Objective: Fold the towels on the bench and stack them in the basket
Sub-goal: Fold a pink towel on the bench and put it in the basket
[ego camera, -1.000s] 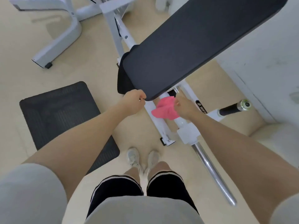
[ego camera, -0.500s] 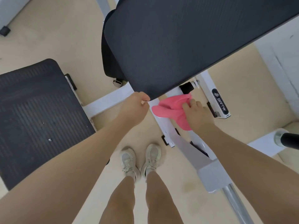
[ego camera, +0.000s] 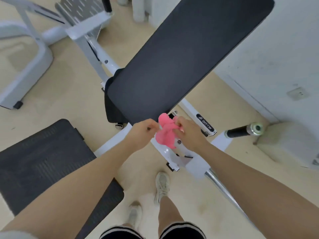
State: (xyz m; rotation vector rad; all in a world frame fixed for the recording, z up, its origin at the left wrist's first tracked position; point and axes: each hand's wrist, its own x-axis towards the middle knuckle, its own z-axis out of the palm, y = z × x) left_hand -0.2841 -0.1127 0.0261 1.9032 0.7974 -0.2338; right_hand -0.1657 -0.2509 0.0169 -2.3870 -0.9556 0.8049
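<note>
A small pink towel (ego camera: 166,133) hangs bunched between my two hands, just below the near end of the black padded bench (ego camera: 186,56). My right hand (ego camera: 189,133) grips the towel's right side with curled fingers. My left hand (ego camera: 143,131) pinches its left edge. The bench top itself is bare. No basket is in view.
The bench's white metal frame (ego camera: 205,125) runs under my hands, with a chrome bar (ego camera: 224,188) reaching toward the lower right. A black floor mat (ego camera: 43,161) lies at left. A black-handled bar (ego camera: 241,131) sticks out at right. White machine legs (ego camera: 29,66) stand at upper left. My feet are below.
My left hand left the bench edge and took hold of the pink towel. The towel is lifted and bunched between both hands. The camera view tilted upward.
</note>
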